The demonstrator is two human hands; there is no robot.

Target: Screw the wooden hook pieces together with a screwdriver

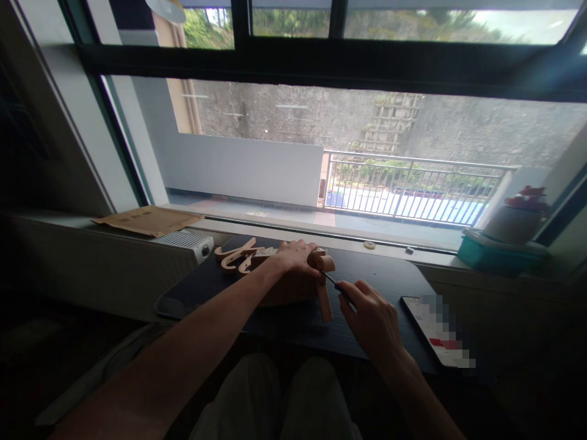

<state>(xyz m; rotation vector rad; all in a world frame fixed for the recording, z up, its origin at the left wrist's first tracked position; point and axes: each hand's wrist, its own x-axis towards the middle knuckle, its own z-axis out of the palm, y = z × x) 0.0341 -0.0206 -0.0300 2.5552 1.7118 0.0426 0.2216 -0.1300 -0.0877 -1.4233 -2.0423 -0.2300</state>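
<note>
My right hand (369, 308) is closed round the dark handle of a screwdriver (340, 288). Its thin metal shaft points up and left, with the tip at a curved wooden piece (326, 263). My left hand (298, 256) lies over the top of a brown wooden object (293, 288), fingers bent down on its far side, gripping it near that curved piece. A flat wooden strip (324, 302) hangs from the same end toward me. Left of my hand lie several hook-shaped wooden pieces (232, 260). My forearm and hand hide much of the wooden object.
The dark table (376, 275) stands against a window sill. A phone (433, 330) lies at its right. On the sill are a tape roll (369, 245), a small grey item (409, 250) and a teal box (486, 253). A brown envelope (147, 220) lies at left by a radiator (183, 241).
</note>
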